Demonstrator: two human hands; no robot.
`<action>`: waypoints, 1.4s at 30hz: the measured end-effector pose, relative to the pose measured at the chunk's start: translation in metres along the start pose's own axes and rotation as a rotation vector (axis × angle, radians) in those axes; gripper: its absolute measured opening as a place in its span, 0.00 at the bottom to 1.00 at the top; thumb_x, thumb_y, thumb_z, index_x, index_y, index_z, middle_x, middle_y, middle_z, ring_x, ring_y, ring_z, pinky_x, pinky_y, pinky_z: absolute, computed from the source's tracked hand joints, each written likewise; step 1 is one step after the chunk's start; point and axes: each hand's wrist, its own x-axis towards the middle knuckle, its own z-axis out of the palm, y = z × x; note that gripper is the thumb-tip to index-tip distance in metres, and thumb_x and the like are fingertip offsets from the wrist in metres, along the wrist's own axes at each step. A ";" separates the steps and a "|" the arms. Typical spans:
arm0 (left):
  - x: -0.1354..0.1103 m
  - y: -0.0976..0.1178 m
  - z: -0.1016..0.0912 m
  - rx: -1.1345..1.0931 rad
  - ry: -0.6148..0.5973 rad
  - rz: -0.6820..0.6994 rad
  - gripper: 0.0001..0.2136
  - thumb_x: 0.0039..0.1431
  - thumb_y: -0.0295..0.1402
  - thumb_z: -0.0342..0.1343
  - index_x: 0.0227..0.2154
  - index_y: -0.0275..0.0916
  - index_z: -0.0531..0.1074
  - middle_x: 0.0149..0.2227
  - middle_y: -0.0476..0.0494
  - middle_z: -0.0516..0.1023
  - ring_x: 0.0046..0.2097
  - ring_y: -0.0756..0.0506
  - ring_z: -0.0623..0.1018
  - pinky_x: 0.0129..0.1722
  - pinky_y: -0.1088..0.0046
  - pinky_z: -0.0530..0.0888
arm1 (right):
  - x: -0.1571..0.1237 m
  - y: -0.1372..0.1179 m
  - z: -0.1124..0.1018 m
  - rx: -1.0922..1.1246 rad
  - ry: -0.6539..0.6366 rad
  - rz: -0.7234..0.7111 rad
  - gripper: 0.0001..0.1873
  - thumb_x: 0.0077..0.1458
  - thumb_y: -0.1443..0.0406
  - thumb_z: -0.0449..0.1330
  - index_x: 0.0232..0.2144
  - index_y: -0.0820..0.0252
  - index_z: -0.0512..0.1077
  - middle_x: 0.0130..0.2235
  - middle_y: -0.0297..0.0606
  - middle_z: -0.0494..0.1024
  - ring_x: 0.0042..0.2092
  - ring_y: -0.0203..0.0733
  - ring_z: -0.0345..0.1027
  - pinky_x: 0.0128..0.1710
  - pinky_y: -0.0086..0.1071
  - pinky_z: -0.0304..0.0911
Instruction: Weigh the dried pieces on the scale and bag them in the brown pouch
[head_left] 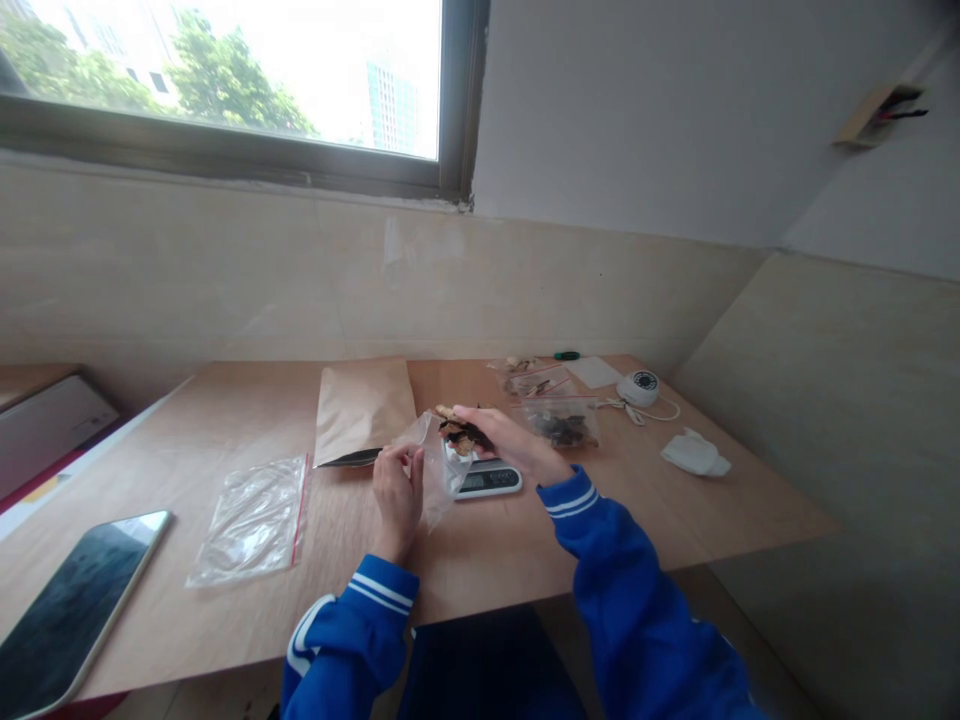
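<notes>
Brown and black dried pieces (463, 436) sit at nine o'clock of the right hand (510, 440), gripped between its thumb and fingers. They are at two o'clock of the left hand (399, 490), apart from it. That hand is narrow, its fingers closed on a clear plastic bag (442, 485) at its three o'clock; the bag's film rises beside the pieces, though whether they touch is hard to tell.

Taking the pieces as the centre, a white scale (491, 482) is at five o'clock on the bench (495, 570), partly behind the bag. A brown paper pouch (365, 405) lies toward ten o'clock. At eight o'clock comes a flat red-edged bag (255, 520), with a phone (82, 610) farther out.

Toward three o'clock lies a bag of dark pieces (564, 428); at two, a white sheet (594, 372). Beyond, between two and three, is a white dome camera (637, 388), and just past three a crumpled white item (695, 454).
</notes>
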 end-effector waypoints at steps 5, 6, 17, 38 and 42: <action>-0.003 -0.006 0.004 -0.069 0.049 -0.002 0.11 0.63 0.42 0.47 0.35 0.39 0.63 0.34 0.44 0.72 0.36 0.46 0.74 0.35 0.67 0.72 | 0.011 -0.012 0.000 -0.321 0.004 0.188 0.20 0.55 0.53 0.56 0.21 0.62 0.71 0.17 0.29 0.66 0.17 0.28 0.50 0.15 0.24 0.43; -0.004 -0.007 0.004 -0.085 0.057 0.013 0.10 0.63 0.41 0.47 0.35 0.39 0.62 0.34 0.44 0.71 0.36 0.46 0.75 0.35 0.67 0.72 | 0.016 -0.012 0.000 -0.418 -0.016 0.202 0.20 0.55 0.53 0.57 0.20 0.62 0.71 0.16 0.29 0.66 0.17 0.28 0.52 0.15 0.24 0.44; -0.005 -0.004 0.004 -0.131 0.136 0.031 0.08 0.64 0.39 0.45 0.36 0.40 0.57 0.36 0.43 0.70 0.35 0.47 0.74 0.32 0.67 0.72 | 0.023 -0.009 0.043 -0.740 0.152 -0.304 0.15 0.61 0.62 0.50 0.31 0.60 0.74 0.30 0.35 0.77 0.33 0.37 0.69 0.33 0.26 0.60; -0.001 -0.003 0.001 -0.109 0.220 -0.128 0.10 0.63 0.43 0.44 0.34 0.42 0.57 0.34 0.42 0.69 0.37 0.43 0.76 0.31 0.64 0.72 | 0.042 0.090 -0.030 -1.351 0.401 -0.327 0.17 0.58 0.58 0.55 0.48 0.60 0.69 0.47 0.46 0.73 0.49 0.50 0.65 0.49 0.41 0.58; -0.002 -0.003 0.001 -0.083 0.212 -0.131 0.09 0.64 0.41 0.44 0.35 0.42 0.57 0.34 0.41 0.70 0.36 0.44 0.76 0.31 0.64 0.72 | 0.045 0.083 -0.032 -1.401 0.458 -0.352 0.13 0.58 0.60 0.55 0.42 0.62 0.70 0.42 0.46 0.75 0.45 0.49 0.67 0.45 0.37 0.59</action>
